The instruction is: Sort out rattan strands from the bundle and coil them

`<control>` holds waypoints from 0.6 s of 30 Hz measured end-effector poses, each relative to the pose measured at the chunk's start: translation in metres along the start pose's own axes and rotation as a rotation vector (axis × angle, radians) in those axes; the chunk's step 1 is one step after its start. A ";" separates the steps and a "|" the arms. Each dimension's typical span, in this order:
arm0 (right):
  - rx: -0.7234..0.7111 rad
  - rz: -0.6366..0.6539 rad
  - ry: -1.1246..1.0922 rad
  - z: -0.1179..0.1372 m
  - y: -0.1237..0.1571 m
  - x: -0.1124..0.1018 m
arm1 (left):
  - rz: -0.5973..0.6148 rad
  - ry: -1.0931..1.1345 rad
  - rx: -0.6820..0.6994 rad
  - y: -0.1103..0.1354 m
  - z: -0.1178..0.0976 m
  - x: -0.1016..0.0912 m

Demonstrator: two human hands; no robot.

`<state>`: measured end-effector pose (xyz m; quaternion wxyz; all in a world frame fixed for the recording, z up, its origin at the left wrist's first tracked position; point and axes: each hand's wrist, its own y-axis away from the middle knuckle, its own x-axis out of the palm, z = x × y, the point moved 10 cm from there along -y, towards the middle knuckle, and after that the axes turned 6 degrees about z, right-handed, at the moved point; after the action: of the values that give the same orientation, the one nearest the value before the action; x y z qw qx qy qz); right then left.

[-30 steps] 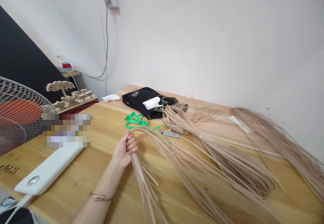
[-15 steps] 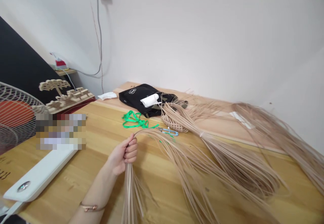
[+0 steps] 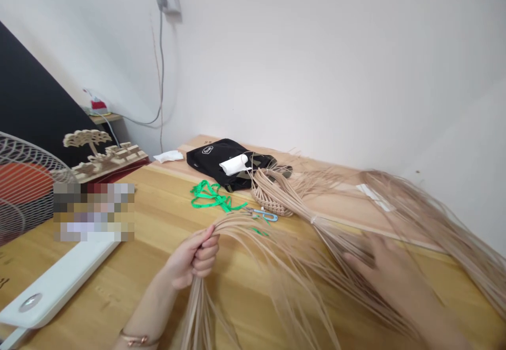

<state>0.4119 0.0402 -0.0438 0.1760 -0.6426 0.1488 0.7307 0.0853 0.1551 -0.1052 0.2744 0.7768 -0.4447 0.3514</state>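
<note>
My left hand is closed around a bundle of long tan rattan strips that bend over my fingers and fan out to the right across the wooden table. My right hand, blurred, reaches in from the right with fingers spread, over the spread strips and holding nothing. A second, tied bundle of strips runs from a small woven basket base toward the right.
Blue-handled scissors, a green measuring tape, a black bag with a white roll lie behind. A fan, a wooden model and a white device stand left. More loose strips lie far right.
My left hand has drawn the bundle slightly nearer and lower. My right hand has entered from the right, over the fanned strips.
</note>
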 end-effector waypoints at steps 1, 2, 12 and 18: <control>-0.039 0.056 0.016 0.014 -0.018 0.003 | 0.006 -0.007 0.000 0.000 0.000 0.000; -0.085 0.096 0.023 0.027 -0.034 0.006 | 0.012 -0.013 0.001 0.000 0.001 0.001; -0.359 0.251 -0.062 0.070 -0.084 0.045 | 0.093 -0.084 0.013 -0.003 0.004 0.014; -0.366 0.159 -0.151 0.069 -0.085 -0.007 | 0.111 -0.122 0.006 -0.004 0.007 0.022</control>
<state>0.3902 0.1466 -0.0272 0.0087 -0.5936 0.0504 0.8031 0.0987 0.1406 -0.0928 0.2245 0.7717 -0.5020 0.3195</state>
